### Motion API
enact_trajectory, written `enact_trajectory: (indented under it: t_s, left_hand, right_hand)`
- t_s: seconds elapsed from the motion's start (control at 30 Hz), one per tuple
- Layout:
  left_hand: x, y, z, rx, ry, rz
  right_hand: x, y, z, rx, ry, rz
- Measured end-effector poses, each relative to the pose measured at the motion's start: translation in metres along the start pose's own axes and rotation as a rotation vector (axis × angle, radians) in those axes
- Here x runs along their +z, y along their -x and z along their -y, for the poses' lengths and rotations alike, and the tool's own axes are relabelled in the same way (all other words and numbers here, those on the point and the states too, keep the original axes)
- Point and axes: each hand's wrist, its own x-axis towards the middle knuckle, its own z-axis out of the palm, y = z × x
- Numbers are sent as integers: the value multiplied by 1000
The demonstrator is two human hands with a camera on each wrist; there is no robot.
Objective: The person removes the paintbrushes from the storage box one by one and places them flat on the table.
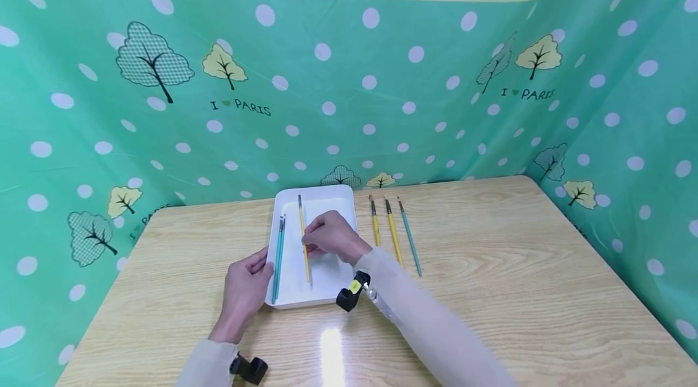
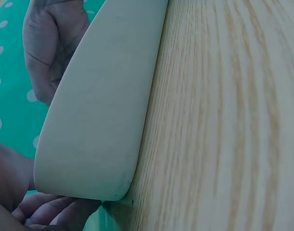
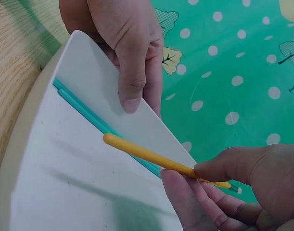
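My right hand point(image 1: 332, 235) pinches a yellow-handled paintbrush point(image 3: 147, 155) between thumb and fingers, held over the white tray point(image 1: 313, 193). Along the tray's left side lie two teal paintbrushes point(image 1: 279, 260), side by side. My left hand point(image 1: 248, 284) grips the tray's left wall, its thumb point(image 3: 132, 91) over the rim on the inside and its fingers outside. In the left wrist view the tray's outer wall point(image 2: 98, 106) hides most of the inside.
Right of the tray, two yellow paintbrushes point(image 1: 392, 226) and one teal paintbrush point(image 1: 409, 235) lie on the wooden table point(image 1: 518, 266). My right forearm passes over the table near their lower ends. A green dotted cloth point(image 1: 371, 108) hangs behind the table.
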Motion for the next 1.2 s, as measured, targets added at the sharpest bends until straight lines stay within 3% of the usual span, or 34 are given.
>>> enact_trajectory:
  t_s: [1.2]
  left_hand:
    - [1, 1, -1, -9, 0, -7]
  right_hand:
    - [-63, 19, -21, -18, -20, -43]
